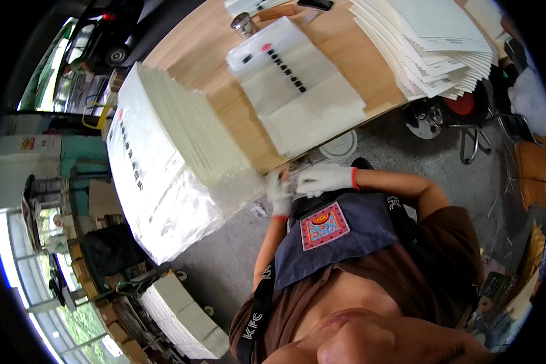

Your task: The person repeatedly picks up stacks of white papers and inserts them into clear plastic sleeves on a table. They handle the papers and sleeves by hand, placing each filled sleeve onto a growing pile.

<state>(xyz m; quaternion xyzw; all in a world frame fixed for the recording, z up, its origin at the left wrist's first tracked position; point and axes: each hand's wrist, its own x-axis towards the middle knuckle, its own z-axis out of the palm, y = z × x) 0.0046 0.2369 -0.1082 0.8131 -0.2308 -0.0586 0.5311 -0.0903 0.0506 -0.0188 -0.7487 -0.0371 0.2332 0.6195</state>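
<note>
— Looking at the middle of the frame, what do the two gloved hands have hold of?

— The left hand point(278, 193) and the right hand point(323, 179) meet just below the near edge of the wooden table point(224, 60), both in white work gloves. The left hand's fingers curl at the lower corner of the clear plastic bag point(164, 182), which wraps a tall stack of white sheets point(188, 127) at centre left. Whether they pinch the film or only press on it, one cannot tell. The right hand lies half-closed beside it, touching the left; what it grips, if anything, is hidden.

— How would that wrapped stack handle?

— Heavy, most likely. It is a thick block of many sheets, stiff as a whole yet apt to fan and slide apart inside the loose wrap. The film looks glossy and slick, and it would probably stretch or tear if the whole weight hung from it.

— So where should a hand go?

— Under the block, or flat against its two sides, rather than on the slack plastic at the corner. The gloves should help against the slippery film.

— Anything nearby?

— A flat filled bag point(297, 85) lies on the table at upper centre, and a fanned pile of white sheets point(431, 48) sits at upper right.
</note>
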